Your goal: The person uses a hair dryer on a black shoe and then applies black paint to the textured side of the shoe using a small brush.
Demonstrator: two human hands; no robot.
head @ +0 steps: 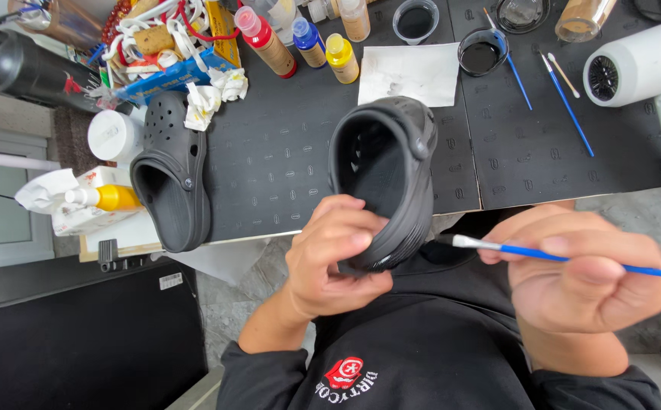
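Observation:
My left hand point(334, 254) grips the heel end of a black clog point(391, 175), held up on its side with the opening facing me. My right hand point(581, 277) pinches a thin blue-handled paintbrush point(543, 254); its black-tipped bristles point at the clog's sole edge, almost touching it. A second black clog point(171, 178) lies on the dark work mat point(285, 152) to the left.
At the back stand several paint bottles point(311, 42), a white paper sheet point(410, 72), two cups of black paint point(482, 52), spare brushes point(566, 102), and a white hair dryer point(642, 64) at right. Clutter and a yellow bottle point(106, 197) crowd the left side.

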